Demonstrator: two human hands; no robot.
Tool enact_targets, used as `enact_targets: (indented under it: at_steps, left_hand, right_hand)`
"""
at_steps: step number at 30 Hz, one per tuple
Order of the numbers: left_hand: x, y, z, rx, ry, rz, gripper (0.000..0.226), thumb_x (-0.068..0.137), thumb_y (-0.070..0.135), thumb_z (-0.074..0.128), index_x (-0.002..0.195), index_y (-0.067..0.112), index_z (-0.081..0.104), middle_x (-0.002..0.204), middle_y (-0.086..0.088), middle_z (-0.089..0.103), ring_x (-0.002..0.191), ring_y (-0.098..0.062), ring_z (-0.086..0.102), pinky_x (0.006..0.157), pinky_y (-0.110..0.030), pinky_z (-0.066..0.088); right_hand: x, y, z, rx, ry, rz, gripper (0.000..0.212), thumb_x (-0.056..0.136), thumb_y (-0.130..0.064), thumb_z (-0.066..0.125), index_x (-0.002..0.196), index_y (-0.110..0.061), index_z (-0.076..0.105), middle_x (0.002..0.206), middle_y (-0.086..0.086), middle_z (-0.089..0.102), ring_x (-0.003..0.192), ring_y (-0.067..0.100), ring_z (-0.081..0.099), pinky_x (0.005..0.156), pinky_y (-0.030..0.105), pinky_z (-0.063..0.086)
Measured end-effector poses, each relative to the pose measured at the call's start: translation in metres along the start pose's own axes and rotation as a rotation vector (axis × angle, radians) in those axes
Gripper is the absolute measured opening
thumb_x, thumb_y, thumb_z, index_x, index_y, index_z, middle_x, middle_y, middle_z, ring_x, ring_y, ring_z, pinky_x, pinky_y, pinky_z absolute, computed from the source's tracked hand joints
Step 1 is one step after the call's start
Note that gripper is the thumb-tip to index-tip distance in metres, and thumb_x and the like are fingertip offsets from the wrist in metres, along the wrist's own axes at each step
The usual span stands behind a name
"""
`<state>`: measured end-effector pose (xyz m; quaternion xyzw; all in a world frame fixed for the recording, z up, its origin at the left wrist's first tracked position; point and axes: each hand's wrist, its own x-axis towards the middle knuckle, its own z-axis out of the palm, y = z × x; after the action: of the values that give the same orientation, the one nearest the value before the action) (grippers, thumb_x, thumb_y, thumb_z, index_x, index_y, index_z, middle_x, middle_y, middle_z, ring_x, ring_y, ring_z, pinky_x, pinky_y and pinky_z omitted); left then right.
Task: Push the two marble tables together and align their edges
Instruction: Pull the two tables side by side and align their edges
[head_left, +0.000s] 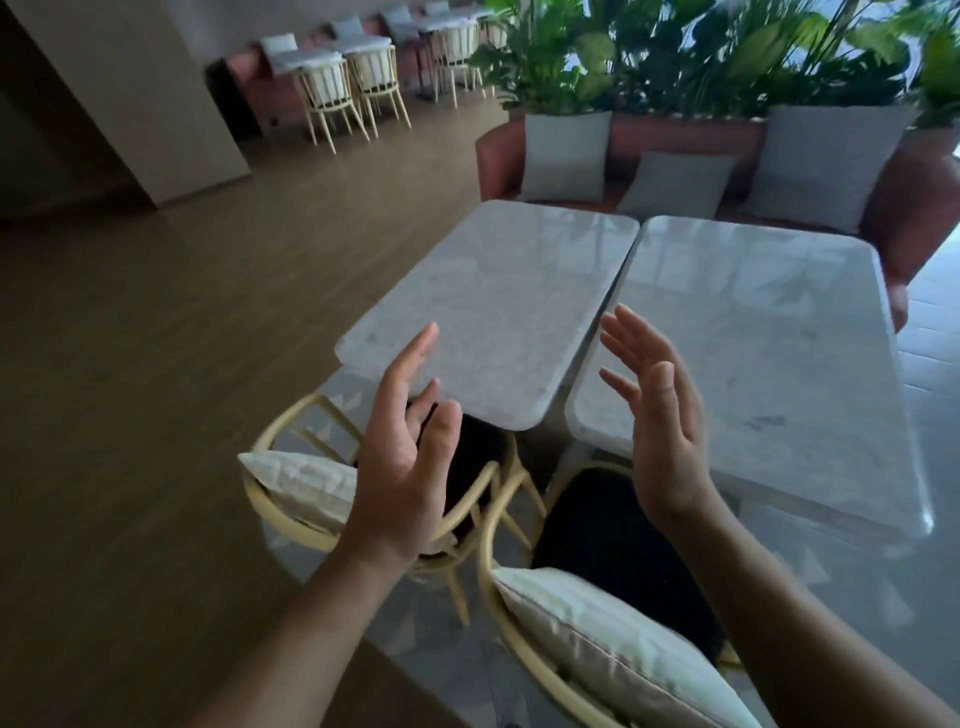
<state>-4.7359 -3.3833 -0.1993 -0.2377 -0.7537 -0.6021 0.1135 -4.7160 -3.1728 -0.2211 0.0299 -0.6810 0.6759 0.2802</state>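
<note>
Two marble tops stand side by side in front of the person. The left surface and the right surface nearly touch at their far corners, and a dark gap between them widens toward the near end (so their long edges are not parallel). The near edges do not line up either. Nothing lies on either one.

Both hands are raised in the air with palms turned toward each other. The left hand hangs over the near corner of the left surface with fingers loosely spread, holding nothing. The right hand hangs over the near corner of the right surface with fingers straight and fanned, also holding nothing. Neither touches marble.

Below the hands two chairs are tucked at the near ends, each with a pale cushion against its back. Beyond the far ends a red-brown sofa carries grey pillows, with plants behind it. The wooden floor stretches to the left.
</note>
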Motion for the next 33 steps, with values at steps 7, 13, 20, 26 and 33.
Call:
enact_targets:
  at_steps: [7, 13, 20, 26, 33]
  left_hand:
    - [0.075, -0.044, -0.018, -0.158, -0.122, -0.013, 0.075, 0.097, 0.075, 0.046, 0.155, 0.029, 0.037, 0.166, 0.006, 0.041, 0.154, -0.003, 0.038, 0.124, -0.036, 0.037]
    - [0.132, -0.119, -0.005, -0.268, -0.276, -0.056, 0.073, 0.093, 0.08, 0.047, 0.151, 0.036, 0.037, 0.164, 0.007, 0.042, 0.153, -0.003, 0.039, 0.125, -0.042, 0.037]
    - [0.164, -0.228, 0.011, -0.399, -0.468, -0.259, 0.072, 0.088, 0.083, 0.054, 0.147, 0.045, 0.043, 0.16, 0.018, 0.048, 0.153, -0.004, 0.04, 0.125, -0.041, 0.036]
    - [0.155, -0.321, 0.038, -0.313, -0.557, -0.472, 0.08, 0.079, 0.09, 0.057, 0.146, 0.048, 0.043, 0.159, 0.025, 0.047, 0.147, 0.009, 0.041, 0.11, -0.006, 0.037]
    - [0.118, -0.409, 0.079, -0.36, -0.243, -1.068, 0.084, 0.082, 0.065, 0.067, 0.145, 0.01, 0.054, 0.145, -0.015, 0.061, 0.126, -0.019, 0.063, 0.115, -0.043, 0.046]
  right_hand:
    - [0.031, 0.024, 0.039, -0.026, 0.159, 0.089, 0.063, 0.101, -0.066, 0.042, 0.148, -0.025, 0.05, 0.153, 0.007, 0.06, 0.144, 0.02, 0.057, 0.12, 0.055, 0.046]
    - [0.05, 0.078, 0.064, -0.108, 0.381, 0.235, 0.085, 0.087, -0.089, 0.048, 0.149, -0.031, 0.049, 0.153, 0.003, 0.059, 0.144, 0.018, 0.056, 0.121, 0.045, 0.044]
    - [0.046, 0.18, 0.074, -0.082, 0.716, 0.558, 0.074, 0.092, -0.081, 0.046, 0.152, -0.038, 0.044, 0.151, 0.0, 0.058, 0.145, 0.024, 0.054, 0.122, 0.053, 0.042]
    - [0.04, 0.283, 0.037, 0.075, 1.048, 0.909, 0.088, 0.094, -0.071, 0.055, 0.164, -0.023, 0.031, 0.161, 0.011, 0.048, 0.143, 0.036, 0.053, 0.114, 0.056, 0.049]
    - [0.031, 0.392, -0.014, 0.338, 1.261, 1.087, 0.086, 0.097, -0.056, 0.071, 0.164, -0.018, 0.033, 0.168, 0.016, 0.038, 0.151, 0.046, 0.043, 0.117, 0.061, 0.044]
